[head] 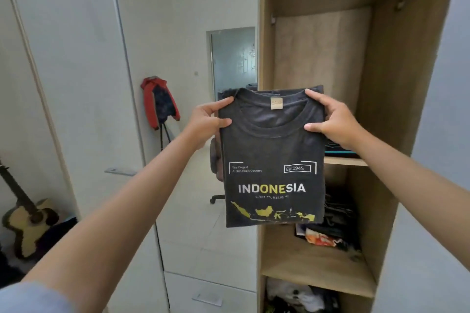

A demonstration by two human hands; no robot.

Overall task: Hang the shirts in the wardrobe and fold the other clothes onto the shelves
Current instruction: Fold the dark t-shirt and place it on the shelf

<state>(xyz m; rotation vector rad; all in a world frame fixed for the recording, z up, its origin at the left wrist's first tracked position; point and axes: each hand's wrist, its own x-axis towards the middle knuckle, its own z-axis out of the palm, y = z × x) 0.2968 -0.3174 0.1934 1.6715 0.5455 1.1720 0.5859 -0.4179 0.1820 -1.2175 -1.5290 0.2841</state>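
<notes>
A folded dark grey T-shirt (272, 157) with "INDONESIA" and a yellow map printed on it hangs upright in the air in front of the open wooden wardrobe (381, 89). My left hand (211, 119) pinches its upper left corner by the collar. My right hand (330, 117) pinches the upper right corner. Behind the shirt, a stack of folded dark clothes (340, 150) lies on the upper shelf (346, 161). Loose dark and orange clothes (328, 231) lie on the shelf below.
White and dark garments (295, 295) fill the lowest compartment. A white cabinet with drawers (203, 287) stands left of the wardrobe. A red jacket (157, 101) hangs on the wall, a guitar (25, 223) leans at the far left, and an office chair (216, 168) is partly hidden behind the shirt.
</notes>
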